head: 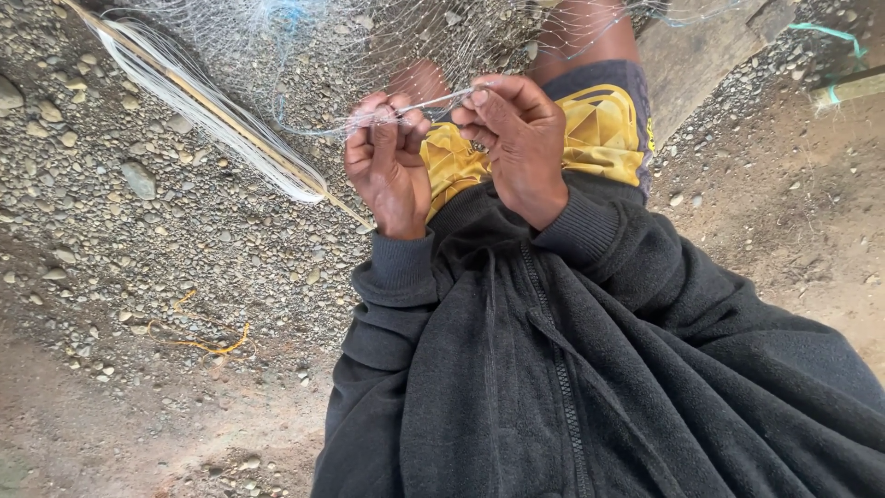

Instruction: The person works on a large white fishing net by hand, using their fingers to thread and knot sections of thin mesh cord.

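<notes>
A fine, pale fishing net (304, 55) hangs in front of me and spreads over the top of the view. My left hand (387, 166) is closed on a bunched strand of the net at chest height. My right hand (516, 138) pinches the same strand, and a thin pale netting needle (433, 101) runs between the two hands. The fingertips of both hands nearly touch. A thick bundle of white threads on a wooden stick (212, 115) slants from the upper left down toward my left hand.
I wear a dark fleece jacket (572, 369) and yellow patterned shorts (599, 138). Gravel ground (138, 231) lies to the left with a scrap of yellow string (217, 346). Bare dirt (793, 212) lies at right, a wooden plank (701, 55) above it.
</notes>
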